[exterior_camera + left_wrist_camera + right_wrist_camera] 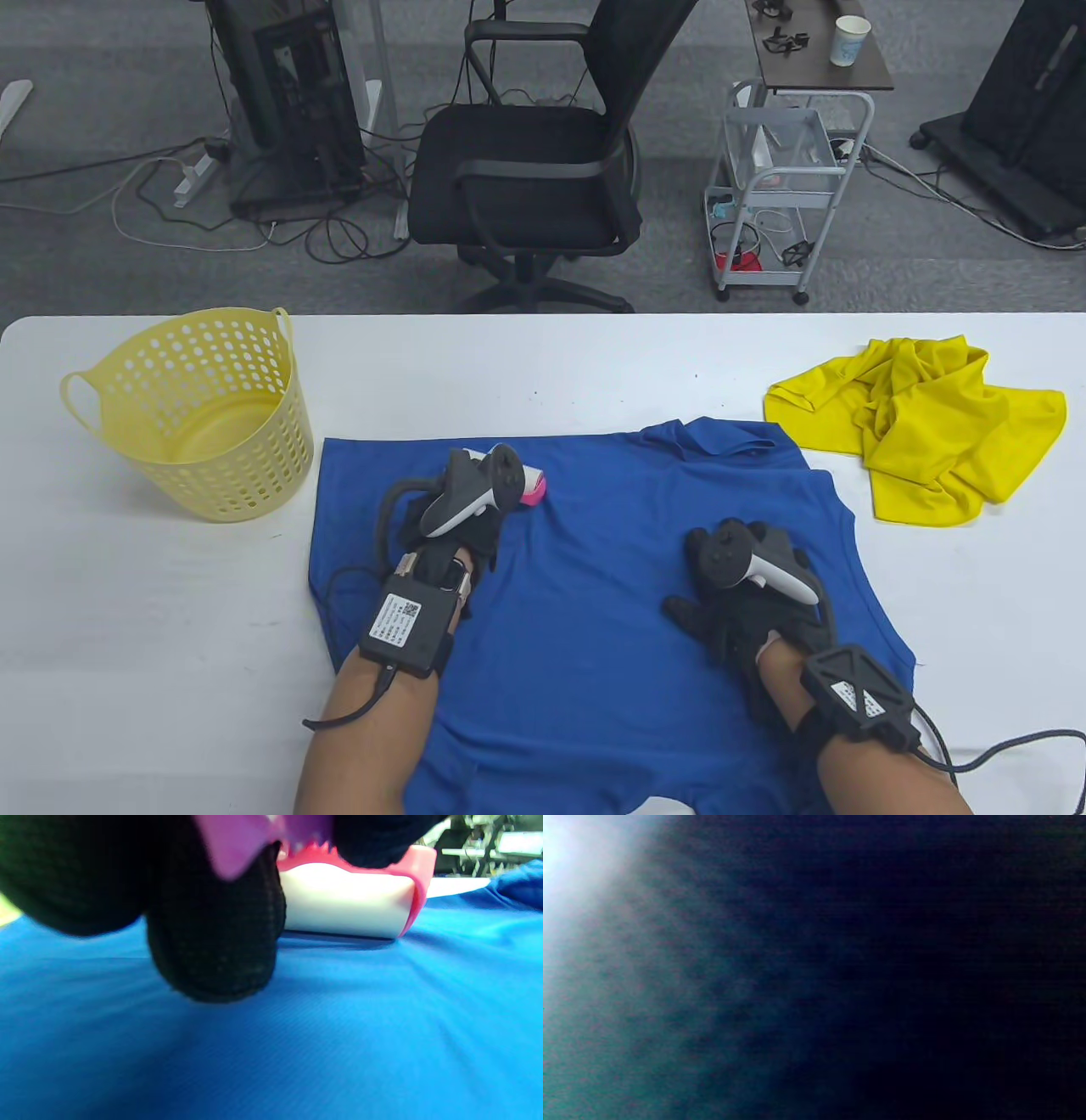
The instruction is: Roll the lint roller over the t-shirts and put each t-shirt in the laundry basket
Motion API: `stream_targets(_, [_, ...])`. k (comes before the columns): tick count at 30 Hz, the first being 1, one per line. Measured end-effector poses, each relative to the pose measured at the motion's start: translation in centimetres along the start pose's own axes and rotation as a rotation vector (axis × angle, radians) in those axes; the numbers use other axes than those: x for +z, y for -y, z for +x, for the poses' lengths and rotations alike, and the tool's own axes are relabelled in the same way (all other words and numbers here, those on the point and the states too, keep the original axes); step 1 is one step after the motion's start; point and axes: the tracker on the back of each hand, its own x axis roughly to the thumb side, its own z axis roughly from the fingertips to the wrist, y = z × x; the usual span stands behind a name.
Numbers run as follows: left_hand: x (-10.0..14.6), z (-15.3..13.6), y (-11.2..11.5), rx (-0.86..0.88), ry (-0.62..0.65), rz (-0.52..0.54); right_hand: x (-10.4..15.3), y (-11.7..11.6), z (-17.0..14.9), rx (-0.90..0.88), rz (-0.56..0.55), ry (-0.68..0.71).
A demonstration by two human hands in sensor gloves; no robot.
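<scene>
Rolling is underway: my left hand [462, 518] grips the lint roller [348, 902] on the blue t-shirt [594, 611], my right hand [747, 594] presses it flat, while the yellow t-shirt [925, 424] waits on the counter [153, 611] and the laundry basket [195, 416] holds nothing.

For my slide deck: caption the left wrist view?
Black-gloved left hand rolls pink-framed white lint roller across blue t-shirt.

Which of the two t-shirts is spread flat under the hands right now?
The blue t-shirt, laid flat mid-table under both hands, with the lint roller on it. The yellow t-shirt lies crumpled at the right, untouched.
</scene>
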Motion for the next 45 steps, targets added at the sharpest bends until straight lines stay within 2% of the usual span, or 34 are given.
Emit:
stream_targets(3, [0.4, 0.2, 0.4, -0.068, 0.014, 0.012, 0.0, 0.0, 0.0, -0.001, 0.0, 0.0])
stream_targets(5, [1.4, -0.1, 0.5, -0.099, 0.048, 0.004, 0.0, 0.0, 0.0, 0.0, 0.001, 0.0])
stream_targets(10, [6.8, -2.4, 0.5, -0.136, 0.135, -0.11, 0.0, 0.0, 0.0, -0.001, 0.0, 0.001])
stream_targets(14, [12.1, -5.4, 1.0, -0.114, 0.194, -0.223, 0.0, 0.0, 0.0, 0.0, 0.0, 0.001])
stream_targets(17, [15.5, -7.4, 1.2, -0.088, 0.244, -0.248, 0.0, 0.0, 0.0, 0.0, 0.0, 0.001])
stream_targets(20, [16.6, -8.6, 1.7, -0.018, 0.253, -0.236, 0.0, 0.0, 0.0, 0.0, 0.0, 0.001])
stream_targets(24, [16.2, -8.8, 1.8, 0.022, 0.26, -0.204, 0.0, 0.0, 0.0, 0.001, 0.0, 0.001])
stream_targets(27, [15.8, -9.3, 2.0, 0.001, 0.262, -0.116, 0.0, 0.0, 0.0, 0.0, 0.0, 0.001])
stream_targets(30, [15.5, -10.8, 1.6, 0.047, 0.162, 0.033, 0.0, 0.0, 0.0, -0.001, 0.0, 0.002])
stream_targets(33, [15.4, -13.9, 0.5, 0.082, 0.022, 0.264, 0.0, 0.0, 0.0, -0.001, 0.0, 0.002])
stream_targets(35, [15.4, -16.1, 0.0, 0.027, -0.073, 0.341, 0.0, 0.0, 0.0, -0.001, 0.0, 0.003])
stream_targets(38, [15.4, -19.0, 0.2, -0.033, -0.188, 0.306, 0.0, 0.0, 0.0, -0.001, -0.001, 0.003])
stream_targets(41, [15.0, -21.0, 0.9, -0.02, -0.284, 0.226, 0.0, 0.0, 0.0, -0.002, -0.001, 0.003])
stream_targets(45, [14.5, -22.0, 1.9, -0.032, -0.455, 0.128, 0.0, 0.0, -0.1, -0.002, -0.001, 0.004])
